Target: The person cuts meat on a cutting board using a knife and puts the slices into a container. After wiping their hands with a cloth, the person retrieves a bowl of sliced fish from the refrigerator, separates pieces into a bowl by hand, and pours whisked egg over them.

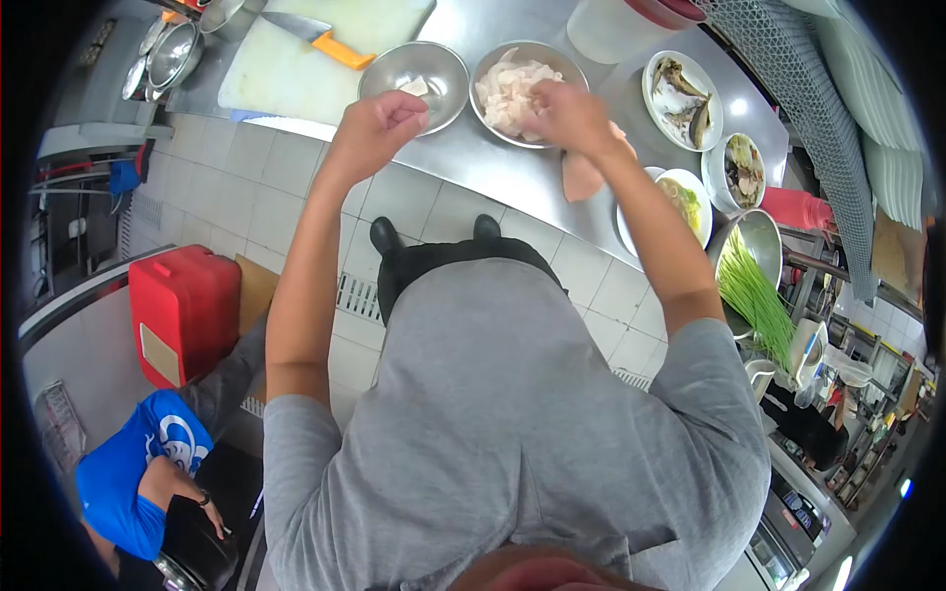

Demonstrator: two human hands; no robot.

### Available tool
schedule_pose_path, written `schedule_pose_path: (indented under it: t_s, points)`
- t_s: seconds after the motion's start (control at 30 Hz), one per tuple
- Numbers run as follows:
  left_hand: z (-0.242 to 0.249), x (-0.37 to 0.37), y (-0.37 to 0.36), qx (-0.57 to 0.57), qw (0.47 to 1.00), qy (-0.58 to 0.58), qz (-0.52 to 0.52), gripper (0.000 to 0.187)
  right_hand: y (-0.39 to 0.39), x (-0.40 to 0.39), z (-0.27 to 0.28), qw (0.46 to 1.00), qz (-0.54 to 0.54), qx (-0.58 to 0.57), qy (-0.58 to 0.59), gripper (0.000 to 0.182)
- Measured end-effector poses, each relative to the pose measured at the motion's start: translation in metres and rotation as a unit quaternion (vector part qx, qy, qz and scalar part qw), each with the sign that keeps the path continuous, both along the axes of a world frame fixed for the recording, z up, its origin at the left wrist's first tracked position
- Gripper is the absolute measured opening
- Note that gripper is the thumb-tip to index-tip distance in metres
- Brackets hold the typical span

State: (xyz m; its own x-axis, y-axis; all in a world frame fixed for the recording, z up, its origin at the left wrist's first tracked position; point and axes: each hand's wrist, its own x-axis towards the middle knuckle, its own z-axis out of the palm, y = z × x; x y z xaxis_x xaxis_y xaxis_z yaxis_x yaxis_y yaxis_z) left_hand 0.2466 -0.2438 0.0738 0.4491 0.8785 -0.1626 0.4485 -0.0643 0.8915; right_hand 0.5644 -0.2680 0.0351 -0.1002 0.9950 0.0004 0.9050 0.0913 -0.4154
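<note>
My left hand [382,128] is closed in a pinch at the near rim of a steel bowl [448,69]; what it holds, if anything, I cannot make out. Inside that bowl lies a small whitish piece [415,87]. To its right a second steel bowl [575,65] is filled with pale raw meat slices [510,87]. My right hand [570,116] reaches over this bowl's right side, its fingers closed on the slices and partly hidden. Below my right wrist, a flat pinkish piece [581,177] lies at the counter's front edge.
A knife [340,49] with an orange handle lies on the white cutting board [271,74]. Plates of fish remains [698,123] and vegetables [680,197] stand right, beside green stalks [754,295] in a steel bowl. A person in blue [138,473] is behind me, lower left.
</note>
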Motion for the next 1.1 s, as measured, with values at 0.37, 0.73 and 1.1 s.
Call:
schedule_pose_path:
  t_s: [0.37,0.73,1.1]
  points:
    - [-0.009,0.072,0.000,0.026,0.999,-0.047,0.003,0.040,0.005,0.014,0.008,0.901,-0.081,-0.169,0.392,0.020]
    - [-0.021,0.121,0.024,-0.129,0.987,-0.098,-0.009,0.026,0.002,0.012,0.040,0.869,-0.054,-0.162,0.465,0.019]
    - [0.005,0.099,0.028,-0.118,0.984,-0.131,0.022,0.020,0.012,0.014,0.053,0.881,-0.043,-0.175,0.438,0.025]
